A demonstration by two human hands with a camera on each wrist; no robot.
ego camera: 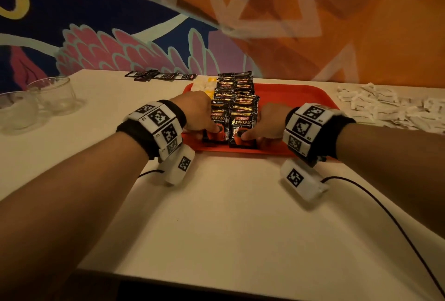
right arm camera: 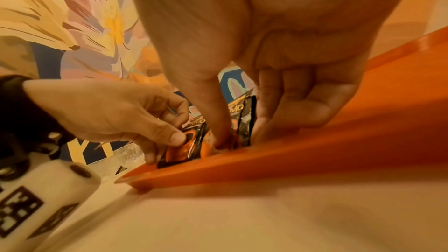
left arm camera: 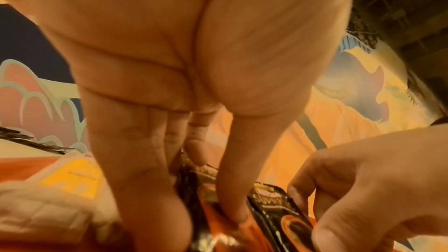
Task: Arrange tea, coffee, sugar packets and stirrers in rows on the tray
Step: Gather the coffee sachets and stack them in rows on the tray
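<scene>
On a red tray [ego camera: 301, 98], black coffee packets [ego camera: 234, 89] stand in two rows running away from me. My left hand [ego camera: 212, 130] pinches the front packet of the left row [ego camera: 218, 118], thumb on its face [left arm camera: 232, 214] and fingers [left arm camera: 145, 198] behind it. In the same way my right hand [ego camera: 252, 136] pinches the front packet of the right row [ego camera: 242, 124], which shows between thumb and fingers [right arm camera: 244, 122]. Yellow and white tea bags [ego camera: 204, 86] lie at the tray's far left. Black stirrers [ego camera: 161, 75] and a pile of white sugar packets [ego camera: 385, 105] lie on the table.
Two glass bowls [ego camera: 50, 93] stand at the table's left edge. The stirrers lie beyond the tray near the painted wall. Cables [ego camera: 385, 214] trail from my wrists over the white table. The tray's near rim [right arm camera: 290, 160] is just below my hands.
</scene>
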